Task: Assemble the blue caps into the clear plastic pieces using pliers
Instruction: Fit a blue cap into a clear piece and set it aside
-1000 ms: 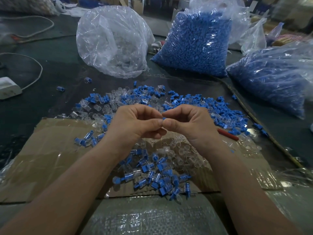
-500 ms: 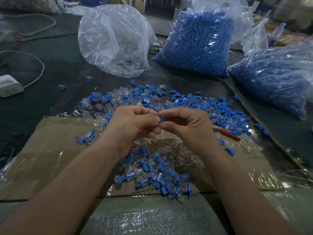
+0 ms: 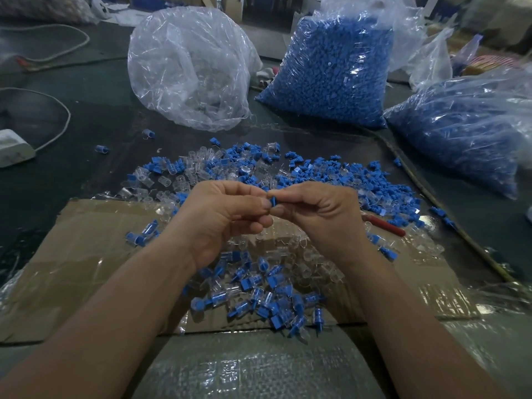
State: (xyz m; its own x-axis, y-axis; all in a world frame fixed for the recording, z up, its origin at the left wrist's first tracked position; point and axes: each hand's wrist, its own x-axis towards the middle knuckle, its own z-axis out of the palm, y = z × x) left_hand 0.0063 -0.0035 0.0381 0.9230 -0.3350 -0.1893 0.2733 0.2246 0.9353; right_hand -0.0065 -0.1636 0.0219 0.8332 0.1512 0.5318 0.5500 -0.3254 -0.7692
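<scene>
My left hand [image 3: 224,217] and my right hand [image 3: 319,211] meet fingertip to fingertip above the cardboard sheet [image 3: 80,263]. Between them a small blue cap [image 3: 273,200] shows, pinched by both hands. What else my left hand holds is hidden by its fingers. Loose blue caps and clear plastic pieces [image 3: 288,171] lie spread beyond my hands. A heap of assembled pieces [image 3: 267,298] lies below my wrists. The red-handled pliers [image 3: 384,225] lie on the table to the right of my right hand.
A bag of clear pieces [image 3: 190,70] stands at the back. Two bags of blue caps [image 3: 331,73] [image 3: 472,131] stand back right. A white power adapter [image 3: 14,148] with cable lies at the left. A cord [image 3: 431,197] runs along the right.
My hands have eased slightly apart, so the blue cap between the fingertips shows more. Both hands stay above the same spot on the cardboard.
</scene>
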